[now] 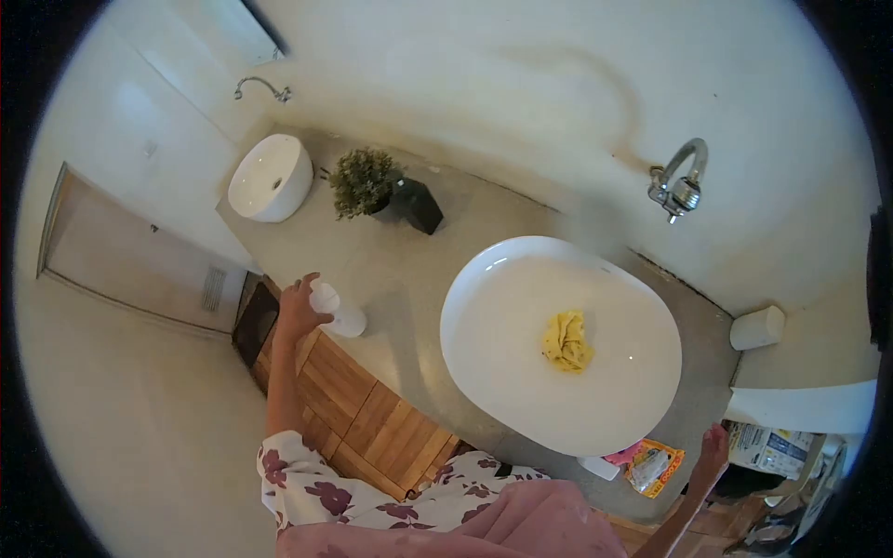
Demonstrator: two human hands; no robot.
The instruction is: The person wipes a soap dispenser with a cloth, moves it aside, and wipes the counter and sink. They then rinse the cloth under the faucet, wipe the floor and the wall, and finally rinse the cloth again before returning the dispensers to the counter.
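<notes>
My left hand (298,310) reaches out to a white plastic container (348,321) at the front edge of the grey counter, with thumb and fingers around its upper end. The container looks tilted; its exact kind is hard to make out. My right hand (713,448) hangs at the lower right, by the counter's end, its fingers curled in and nothing visible in them. Between the hands stands a large white oval basin (484,372). A crumpled yellow cloth (567,342) lies inside it.
A chrome tap (684,181) juts from the wall above the basin. Below the basin lies an orange-edged packet (653,467). Further left are a dark bottle (417,205), a potted plant (363,181) and a smaller basin (296,181). A white cup-like object (758,327) stands at right.
</notes>
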